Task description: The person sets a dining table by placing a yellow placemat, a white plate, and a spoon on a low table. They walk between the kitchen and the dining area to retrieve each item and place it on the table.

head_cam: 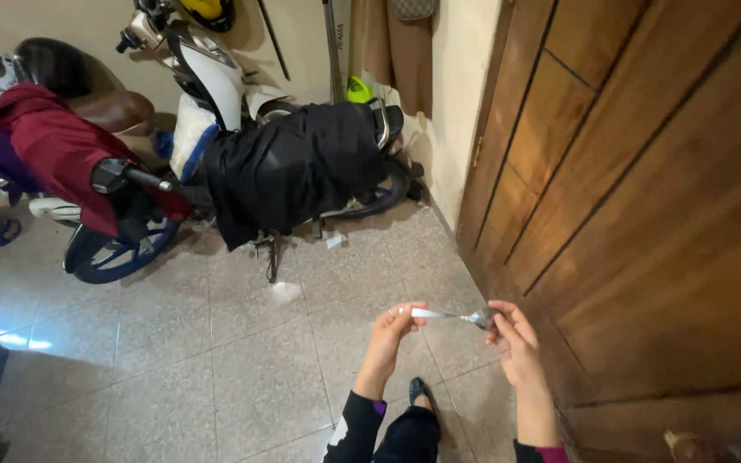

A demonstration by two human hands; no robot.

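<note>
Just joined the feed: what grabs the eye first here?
Two parked motorbikes fill the top left, one draped in a black cloth, the other in a dark red cloth. At bottom centre, the left hand and right hand hold a metal spoon between them, beside a wooden door.

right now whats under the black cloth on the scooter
The black cloth covers the white scooter's seat and rear body. Its rear wheel and stand show below; the seat itself is hidden.
</note>
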